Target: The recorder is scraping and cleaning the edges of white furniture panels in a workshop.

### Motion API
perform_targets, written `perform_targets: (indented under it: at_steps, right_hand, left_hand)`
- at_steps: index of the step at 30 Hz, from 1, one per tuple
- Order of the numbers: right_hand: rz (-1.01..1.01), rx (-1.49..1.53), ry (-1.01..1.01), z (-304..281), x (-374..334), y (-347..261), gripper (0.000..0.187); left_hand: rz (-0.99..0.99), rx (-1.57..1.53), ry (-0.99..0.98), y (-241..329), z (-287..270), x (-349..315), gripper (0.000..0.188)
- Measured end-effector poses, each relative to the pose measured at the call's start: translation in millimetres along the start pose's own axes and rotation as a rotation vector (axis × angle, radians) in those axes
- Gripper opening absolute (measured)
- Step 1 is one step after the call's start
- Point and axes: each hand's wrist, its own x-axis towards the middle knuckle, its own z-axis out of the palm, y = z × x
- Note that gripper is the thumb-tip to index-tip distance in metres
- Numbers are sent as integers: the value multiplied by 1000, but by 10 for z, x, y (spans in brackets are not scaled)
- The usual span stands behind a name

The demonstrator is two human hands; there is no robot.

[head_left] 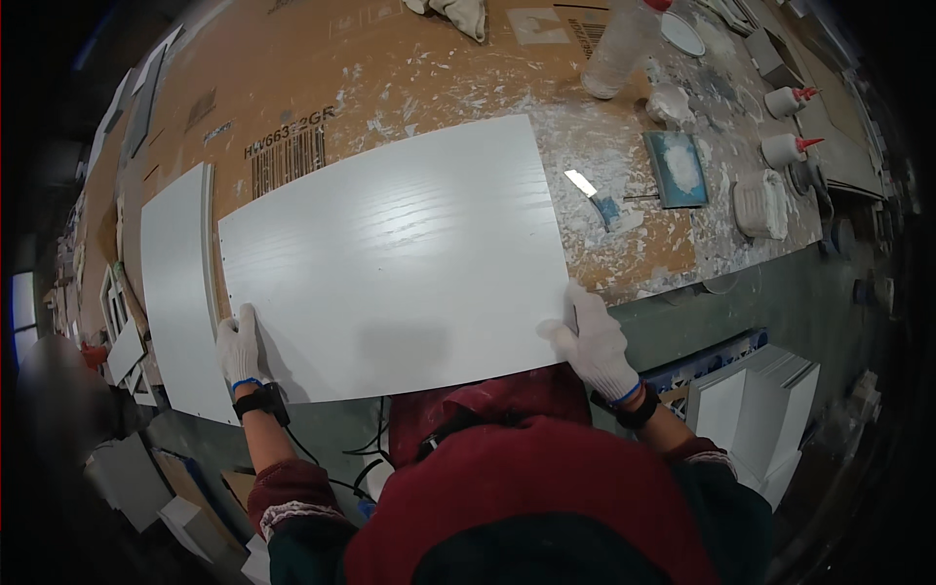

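A large white panel (390,263) with a faint wood-grain surface lies in front of me, its near edge reaching past the table edge to my body. Both of my hands wear white knit gloves. My left hand (239,346) grips the panel's left edge near the front corner. At the opposite side, my right hand (595,341) holds the right edge near its front corner, thumb on top and fingers along the side; their undersides are hidden. Left of the panel lies a stack of narrower white boards (175,283), close beside my left hand.
Paint-flecked cardboard (400,83) covers the table. To the right are a putty knife (595,200), a blue tray with white paste (676,168), a clear plastic bottle (619,54), red-tipped glue bottles (783,149) and a folded white cloth (760,205). White panels (746,409) stand low at right.
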Motion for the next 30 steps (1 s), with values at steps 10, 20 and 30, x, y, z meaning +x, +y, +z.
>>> perform_targets:
  at_steps: [10, 20, 30]
  right_hand:
    - [-84, -17, 165, -795, 521, 240, 38]
    - [-53, -281, 108, -885, 1156, 208, 52]
    - [-413, -98, 87, -1421, 1885, -292, 40]
  left_hand:
    - [262, 266, 63, 535, 117, -275, 56]
    - [797, -71, -57, 1763, 263, -2136, 75]
    - [679, 75, -220, 1581, 338, -2304, 97]
